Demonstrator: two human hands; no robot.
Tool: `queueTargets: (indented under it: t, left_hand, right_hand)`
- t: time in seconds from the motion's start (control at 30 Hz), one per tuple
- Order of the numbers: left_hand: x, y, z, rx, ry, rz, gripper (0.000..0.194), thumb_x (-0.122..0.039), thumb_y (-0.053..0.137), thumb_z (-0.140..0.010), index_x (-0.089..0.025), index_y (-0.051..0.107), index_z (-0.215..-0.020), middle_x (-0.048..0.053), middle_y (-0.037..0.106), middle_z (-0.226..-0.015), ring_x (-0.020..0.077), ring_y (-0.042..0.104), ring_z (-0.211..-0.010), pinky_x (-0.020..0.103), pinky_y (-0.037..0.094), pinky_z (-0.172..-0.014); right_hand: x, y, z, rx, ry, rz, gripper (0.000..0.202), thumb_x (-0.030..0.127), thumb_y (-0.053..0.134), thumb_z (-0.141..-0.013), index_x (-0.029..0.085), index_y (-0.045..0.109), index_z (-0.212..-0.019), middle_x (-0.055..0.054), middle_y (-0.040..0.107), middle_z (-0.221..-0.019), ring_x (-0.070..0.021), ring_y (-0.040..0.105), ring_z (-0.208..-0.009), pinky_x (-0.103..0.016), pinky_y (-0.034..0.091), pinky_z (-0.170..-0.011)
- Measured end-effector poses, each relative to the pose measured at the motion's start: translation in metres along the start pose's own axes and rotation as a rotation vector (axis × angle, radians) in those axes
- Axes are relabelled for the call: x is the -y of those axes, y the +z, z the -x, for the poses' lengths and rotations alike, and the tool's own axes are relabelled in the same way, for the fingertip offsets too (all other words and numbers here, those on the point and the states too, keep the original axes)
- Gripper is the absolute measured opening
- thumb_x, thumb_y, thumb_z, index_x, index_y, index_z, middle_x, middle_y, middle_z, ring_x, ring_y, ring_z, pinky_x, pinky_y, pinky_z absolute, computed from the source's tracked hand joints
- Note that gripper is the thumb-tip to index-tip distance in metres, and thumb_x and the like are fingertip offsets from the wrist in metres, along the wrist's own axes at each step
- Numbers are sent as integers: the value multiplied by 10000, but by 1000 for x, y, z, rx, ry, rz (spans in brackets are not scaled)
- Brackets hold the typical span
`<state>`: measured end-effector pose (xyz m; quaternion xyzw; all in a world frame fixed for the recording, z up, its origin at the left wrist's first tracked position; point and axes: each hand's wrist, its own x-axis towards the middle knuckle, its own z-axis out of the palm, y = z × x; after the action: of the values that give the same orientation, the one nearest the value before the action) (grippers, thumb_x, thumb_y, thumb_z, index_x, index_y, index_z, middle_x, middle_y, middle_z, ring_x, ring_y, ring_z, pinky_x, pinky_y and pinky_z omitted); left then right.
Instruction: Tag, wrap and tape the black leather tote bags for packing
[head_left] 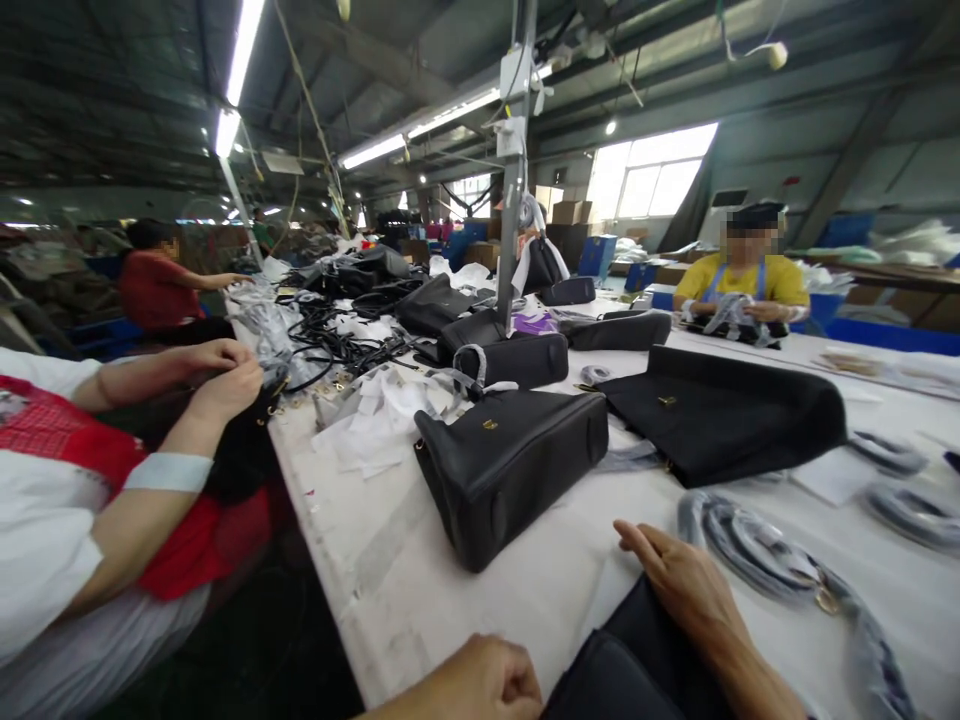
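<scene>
From where I stand, the pale, smudged surface [409, 590] runs far off, a person [45, 540] in white and red along its left side. A metal post [512, 215] rises among heaped bags. Nearer, a broad, soft black bag [742, 415] sprawls right, and a smooth, boxy bag [517, 460] lies in the middle, blocking the way beyond the hands. At the near edge is the dark bag [622, 660]; the right hand [694, 585] rests against it, fingers released and outstretched. The left hand [499, 680] curls just beside it; whether its fingers grasp anything, I cannot tell. Right, a plastic-wrapped, crinkly strap coil [750, 545] loops round.
</scene>
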<state>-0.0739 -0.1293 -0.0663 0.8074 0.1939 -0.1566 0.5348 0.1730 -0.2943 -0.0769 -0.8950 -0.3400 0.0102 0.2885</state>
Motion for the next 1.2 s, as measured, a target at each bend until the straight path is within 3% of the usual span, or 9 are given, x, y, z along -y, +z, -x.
queueTargets:
  t: [0.1, 0.3, 0.43, 0.57, 0.63, 0.83, 1.0, 1.07, 1.2]
  left_hand:
    - [-9, 0, -6, -27, 55, -43, 124, -175, 612, -648, -177, 647, -767, -52, 554, -672, 90, 498, -625, 186, 342, -566]
    - [-24, -10, -3, 128, -2, -38, 142, -164, 584, -633, -190, 669, -744, -58, 540, -625, 81, 469, -578, 181, 309, -530]
    - [-15, -8, -15, 213, -33, -59, 154, -192, 570, -600, -198, 659, -725, -60, 532, -587, 83, 424, -490, 198, 282, -467]
    - [-3, -2, -28, 304, -73, -28, 36, -230, 544, -602, -197, 552, -591, -70, 364, -443, 74, 289, -381, 225, 191, -408]
    - [-7, -4, -28, 320, -71, -63, 81, -228, 533, -612, -195, 506, -543, -68, 317, -429, 73, 257, -383, 230, 167, -404]
    - [-40, -32, -8, 550, -20, -99, 178, -230, 553, -633, -185, 451, -495, -59, 366, -464, 76, 274, -444, 215, 202, -423]
    - [-45, -48, -4, 734, 3, -177, 138, -220, 516, -652, -179, 448, -538, -58, 399, -511, 81, 325, -494, 201, 247, -457]
    - [-43, -48, -4, 735, 5, -226, 139, -238, 518, -673, -177, 465, -560, -57, 395, -517, 84, 348, -510, 196, 272, -477]
    - [-38, -46, -2, 607, -89, -183, 135, -309, 561, -706, -198, 505, -759, -65, 475, -577, 97, 437, -490, 186, 314, -455]
  right_hand:
    - [-2, -1, 0, 16, 9, 30, 576, 678, 326, -913, 291, 715, -740, -39, 714, -704, -264, 689, -712, -293, 455, -600]
    - [-2, 1, 0, 30, 9, 80, 544, 682, 329, -905, 286, 653, -719, -29, 693, -683, -252, 679, -696, -279, 435, -604]
    - [0, 4, 2, 34, 30, 172, 544, 698, 308, -890, 287, 623, -725, -38, 668, -662, -282, 679, -715, -299, 409, -599]
    - [0, 6, 2, 20, 45, 226, 551, 699, 280, -886, 279, 608, -745, -52, 656, -666, -313, 677, -732, -322, 390, -611]
    - [1, 6, 1, 3, 49, 227, 539, 693, 296, -887, 275, 603, -741, -49, 651, -663, -306, 671, -709, -319, 376, -601]
    - [9, 3, 2, -5, 53, 203, 450, 612, 433, -919, 247, 590, -710, -21, 612, -604, -237, 623, -623, -288, 327, -577]
    - [16, 4, 0, 47, 61, 173, 373, 543, 527, -948, 239, 627, -759, -2, 620, -611, -201, 607, -625, -273, 305, -583]
    - [19, 4, -1, 58, 66, 194, 350, 534, 546, -948, 241, 655, -789, -8, 635, -621, -206, 614, -640, -275, 301, -585]
    - [22, 2, 1, 36, 64, 170, 296, 498, 560, -954, 244, 688, -874, -19, 673, -687, -210, 630, -687, -274, 313, -597]
